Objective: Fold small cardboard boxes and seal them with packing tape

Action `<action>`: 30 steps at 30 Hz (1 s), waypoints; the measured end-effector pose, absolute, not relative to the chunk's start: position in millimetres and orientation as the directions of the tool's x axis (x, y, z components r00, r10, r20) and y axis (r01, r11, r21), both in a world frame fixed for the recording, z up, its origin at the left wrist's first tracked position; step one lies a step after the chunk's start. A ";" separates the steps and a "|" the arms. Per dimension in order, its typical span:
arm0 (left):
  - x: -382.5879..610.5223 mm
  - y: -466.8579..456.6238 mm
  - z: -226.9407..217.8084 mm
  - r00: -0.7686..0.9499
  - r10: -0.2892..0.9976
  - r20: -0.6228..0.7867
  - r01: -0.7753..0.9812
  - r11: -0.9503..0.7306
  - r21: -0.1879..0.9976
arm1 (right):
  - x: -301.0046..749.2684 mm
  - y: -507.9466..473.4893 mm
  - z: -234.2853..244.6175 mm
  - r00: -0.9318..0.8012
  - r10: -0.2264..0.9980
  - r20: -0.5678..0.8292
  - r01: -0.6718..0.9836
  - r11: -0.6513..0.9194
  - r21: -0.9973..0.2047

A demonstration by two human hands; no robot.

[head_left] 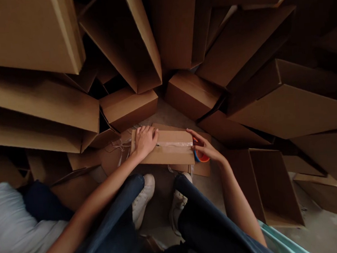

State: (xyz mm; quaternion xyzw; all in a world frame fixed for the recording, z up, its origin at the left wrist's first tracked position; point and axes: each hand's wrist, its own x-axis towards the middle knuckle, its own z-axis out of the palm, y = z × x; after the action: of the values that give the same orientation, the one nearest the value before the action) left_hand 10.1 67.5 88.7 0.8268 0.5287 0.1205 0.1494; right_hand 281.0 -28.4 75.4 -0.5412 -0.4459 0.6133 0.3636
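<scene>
A small closed cardboard box (171, 154) lies in front of my feet, with a strip of clear tape (176, 144) along its top seam. My left hand (146, 141) rests on the box's left part, palm down with the fingers stretched out. At the right end, my right hand (205, 145) curls around an orange and blue tape dispenser (202, 156), held against the box's end. The dispenser is partly hidden by the fingers. Under the box is a flattened piece of cardboard (203, 170).
Large open cardboard boxes (174, 27) crowd the far side and both flanks. Crumpled plastic strips (120, 147) lie left of the small box. A white bundle (15, 226) sits at the lower left, and a light turquoise edge (281, 240) shows at the lower right.
</scene>
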 end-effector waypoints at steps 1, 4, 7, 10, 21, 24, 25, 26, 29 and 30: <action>10.2 67.4 89.2 0.410 0.911 0.039 0.839 -0.394 0.374 | 280.6 -29.5 75.0 -0.138 0.934 -0.331 0.034 -0.329 -0.944; 10.3 67.4 90.1 0.407 0.913 0.031 0.841 -0.387 0.377 | 280.3 -30.7 75.6 -0.133 0.942 -0.309 0.059 -0.304 -0.951; 10.2 67.6 90.0 0.409 0.912 0.028 0.844 -0.390 0.369 | 280.1 -30.1 78.5 -0.148 0.939 -0.311 0.090 -0.300 -0.950; 9.9 67.6 89.5 0.408 0.912 0.028 0.842 -0.388 0.374 | 279.2 -29.6 81.2 -0.147 0.933 -0.329 0.110 -0.315 -0.943; 10.8 66.2 91.4 0.417 0.908 0.034 0.849 -0.403 0.343 | 284.3 -27.3 79.7 -0.117 0.931 -0.346 0.191 -0.321 -0.928; 11.0 66.1 91.4 0.418 0.908 0.036 0.847 -0.404 0.345 | 284.5 -26.6 80.8 -0.081 0.937 -0.340 0.220 -0.316 -0.923; 11.1 66.1 91.3 0.417 0.908 0.037 0.847 -0.403 0.346 | 284.6 -26.3 81.5 -0.079 0.937 -0.339 0.230 -0.314 -0.921; 11.1 66.1 91.1 0.416 0.909 0.038 0.848 -0.402 0.346 | 284.7 -26.1 82.3 -0.075 0.937 -0.340 0.244 -0.313 -0.918; 11.1 66.1 90.3 0.413 0.910 0.040 0.851 -0.402 0.339 | 284.5 -25.2 84.0 -0.066 0.937 -0.344 0.280 -0.313 -0.907; 11.0 66.2 89.9 0.414 0.909 0.041 0.851 -0.402 0.338 | 284.2 -24.8 84.0 -0.064 0.938 -0.341 0.280 -0.311 -0.908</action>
State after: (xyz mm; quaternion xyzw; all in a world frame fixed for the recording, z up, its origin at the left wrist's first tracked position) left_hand 11.0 66.2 89.9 0.8301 0.5301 0.1100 0.1336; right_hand 284.2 -24.8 84.0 -0.6102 -0.4989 0.5321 0.3094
